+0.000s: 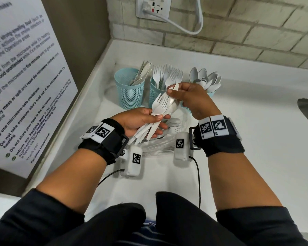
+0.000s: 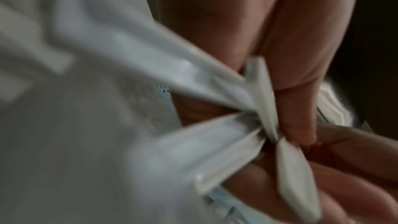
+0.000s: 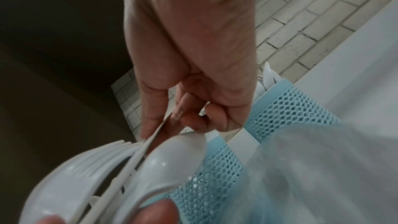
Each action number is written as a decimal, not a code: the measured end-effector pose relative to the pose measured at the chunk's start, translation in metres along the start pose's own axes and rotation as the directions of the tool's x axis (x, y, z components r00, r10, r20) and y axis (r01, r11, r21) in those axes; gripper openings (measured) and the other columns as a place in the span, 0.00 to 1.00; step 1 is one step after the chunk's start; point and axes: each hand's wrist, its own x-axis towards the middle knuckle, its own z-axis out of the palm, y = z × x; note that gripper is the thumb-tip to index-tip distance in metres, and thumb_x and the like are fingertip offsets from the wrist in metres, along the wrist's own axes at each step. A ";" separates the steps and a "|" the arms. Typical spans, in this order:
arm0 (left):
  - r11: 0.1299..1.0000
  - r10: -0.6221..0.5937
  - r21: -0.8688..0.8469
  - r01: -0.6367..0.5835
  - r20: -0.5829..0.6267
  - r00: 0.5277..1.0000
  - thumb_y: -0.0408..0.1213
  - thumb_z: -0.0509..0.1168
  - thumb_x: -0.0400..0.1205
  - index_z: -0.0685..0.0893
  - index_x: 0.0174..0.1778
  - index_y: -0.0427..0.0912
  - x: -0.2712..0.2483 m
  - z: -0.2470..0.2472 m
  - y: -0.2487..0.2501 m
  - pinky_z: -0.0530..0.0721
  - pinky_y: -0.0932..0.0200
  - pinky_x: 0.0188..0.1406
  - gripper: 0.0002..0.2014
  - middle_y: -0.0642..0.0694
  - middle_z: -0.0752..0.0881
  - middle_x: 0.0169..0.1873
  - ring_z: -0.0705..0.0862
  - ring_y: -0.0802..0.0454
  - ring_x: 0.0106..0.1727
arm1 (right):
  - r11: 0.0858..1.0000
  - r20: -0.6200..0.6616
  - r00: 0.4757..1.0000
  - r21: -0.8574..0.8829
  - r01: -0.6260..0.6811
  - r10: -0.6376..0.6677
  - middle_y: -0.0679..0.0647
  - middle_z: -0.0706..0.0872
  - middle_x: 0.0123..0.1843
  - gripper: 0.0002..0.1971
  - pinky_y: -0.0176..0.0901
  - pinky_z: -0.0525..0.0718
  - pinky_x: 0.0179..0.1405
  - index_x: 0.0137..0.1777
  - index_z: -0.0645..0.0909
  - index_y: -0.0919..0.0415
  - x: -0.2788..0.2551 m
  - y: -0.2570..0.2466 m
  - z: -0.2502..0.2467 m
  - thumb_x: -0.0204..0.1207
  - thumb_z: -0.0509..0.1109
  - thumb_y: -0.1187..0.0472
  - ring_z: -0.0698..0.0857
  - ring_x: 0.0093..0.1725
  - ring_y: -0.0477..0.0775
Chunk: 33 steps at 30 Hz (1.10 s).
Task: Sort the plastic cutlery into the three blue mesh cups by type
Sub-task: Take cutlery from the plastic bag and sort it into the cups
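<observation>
Cups: knives left, forks middle, spoons right. Left hand grips mixed bundle; right-hand fingers pinch seemingly a knife.

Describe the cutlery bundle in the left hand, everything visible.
The bundle is a mixed handful of white plastic cutlery: several forks fanned at the top, a spoon bowl among them, flat handles splaying out below the palm. The left hand grips it round the middle, thumb across the front, tilted with heads up toward the cups. The right hand pinches one white piece at the bundle's top. It is held above the white counter, over more loose cutlery.
</observation>
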 end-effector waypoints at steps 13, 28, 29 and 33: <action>0.998 0.066 -0.011 -0.068 -0.129 0.990 0.34 0.57 0.85 0.81 0.50 0.39 -0.005 -0.004 -0.006 0.86 0.66 0.29 0.08 0.49 0.91 0.35 0.88 0.58 0.30 | 0.988 -0.145 0.988 0.155 -0.022 0.045 0.42 0.84 0.24 0.06 0.30 0.76 0.27 0.40 0.82 0.55 0.007 -0.001 -0.015 0.76 0.70 0.65 0.78 0.21 0.37; 0.993 0.111 -0.005 -0.114 -0.218 0.970 0.33 0.56 0.85 0.82 0.51 0.42 -0.020 -0.017 -0.005 0.82 0.70 0.24 0.09 0.51 0.89 0.33 0.86 0.59 0.28 | 0.957 -0.371 0.919 0.193 0.218 -0.134 0.53 0.84 0.33 0.05 0.32 0.82 0.29 0.40 0.80 0.61 0.032 -0.051 -0.018 0.75 0.71 0.70 0.83 0.24 0.41; 0.993 0.109 -0.007 -0.114 -0.221 0.969 0.33 0.56 0.85 0.82 0.51 0.42 -0.020 -0.017 -0.005 0.82 0.69 0.24 0.09 0.49 0.89 0.35 0.86 0.59 0.28 | 0.944 -0.405 0.897 0.187 0.272 -0.178 0.53 0.84 0.33 0.05 0.33 0.83 0.30 0.40 0.79 0.62 0.035 -0.058 -0.016 0.75 0.71 0.70 0.84 0.26 0.42; 0.995 0.094 -0.019 -0.102 -0.246 0.965 0.32 0.56 0.85 0.82 0.51 0.41 -0.022 -0.019 -0.007 0.82 0.69 0.23 0.09 0.49 0.89 0.35 0.87 0.58 0.27 | 0.909 -0.441 0.836 0.093 0.406 -0.328 0.53 0.84 0.39 0.10 0.40 0.87 0.36 0.39 0.73 0.56 0.044 -0.073 0.015 0.75 0.70 0.69 0.87 0.40 0.51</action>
